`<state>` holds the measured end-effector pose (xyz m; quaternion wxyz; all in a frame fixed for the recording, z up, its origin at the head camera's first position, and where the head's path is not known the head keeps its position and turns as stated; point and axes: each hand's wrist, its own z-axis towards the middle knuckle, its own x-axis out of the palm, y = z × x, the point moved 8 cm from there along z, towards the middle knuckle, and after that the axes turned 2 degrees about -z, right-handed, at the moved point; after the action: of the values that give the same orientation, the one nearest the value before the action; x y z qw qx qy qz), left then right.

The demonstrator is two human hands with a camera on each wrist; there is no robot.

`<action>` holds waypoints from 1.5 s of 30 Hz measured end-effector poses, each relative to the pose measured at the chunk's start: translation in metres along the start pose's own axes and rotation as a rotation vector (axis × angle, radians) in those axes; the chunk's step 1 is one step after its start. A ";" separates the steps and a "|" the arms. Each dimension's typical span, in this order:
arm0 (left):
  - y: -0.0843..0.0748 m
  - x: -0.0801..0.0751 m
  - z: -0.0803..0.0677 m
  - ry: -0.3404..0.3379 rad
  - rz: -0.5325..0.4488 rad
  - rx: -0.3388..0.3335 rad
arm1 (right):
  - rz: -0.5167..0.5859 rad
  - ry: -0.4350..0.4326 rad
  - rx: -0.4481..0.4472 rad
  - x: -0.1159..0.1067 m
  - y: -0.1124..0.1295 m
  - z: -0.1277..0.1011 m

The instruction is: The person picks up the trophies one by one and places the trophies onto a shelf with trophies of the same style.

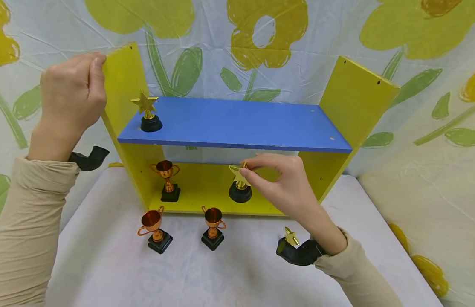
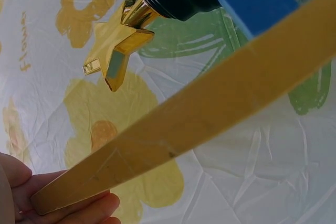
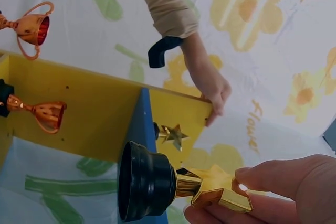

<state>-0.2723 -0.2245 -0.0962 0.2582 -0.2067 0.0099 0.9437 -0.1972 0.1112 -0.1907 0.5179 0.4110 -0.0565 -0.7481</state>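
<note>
My right hand point(image 1: 256, 172) pinches the gold star of a star trophy point(image 1: 239, 184) with a round black base, just inside the lower compartment of a yellow shelf unit point(image 1: 354, 96). In the right wrist view the same trophy point(image 3: 157, 182) fills the foreground, its star between my fingertips point(image 3: 273, 174). My left hand point(image 1: 78, 91) grips the top edge of the shelf's left side panel point(image 1: 124, 81); the left wrist view shows fingers point(image 2: 79, 208) round that panel edge point(image 2: 210, 114). Another star trophy point(image 1: 147, 111) stands on the blue shelf board point(image 1: 241, 123).
A copper cup trophy point(image 1: 167, 181) stands in the lower compartment at left. Two more cup trophies point(image 1: 154, 230) point(image 1: 213, 227) stand on the white table point(image 1: 230, 273) before the shelf. A small gold star point(image 1: 291, 236) shows by my right wrist. Flowered cloth hangs behind.
</note>
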 end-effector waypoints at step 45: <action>-0.001 0.001 0.000 -0.010 -0.001 0.004 | -0.001 0.000 0.071 -0.009 -0.003 0.042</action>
<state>-0.2722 -0.2235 -0.0968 0.2590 -0.2013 0.0105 0.9446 -0.2266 0.1061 -0.1596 0.5025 0.4293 -0.0829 -0.7459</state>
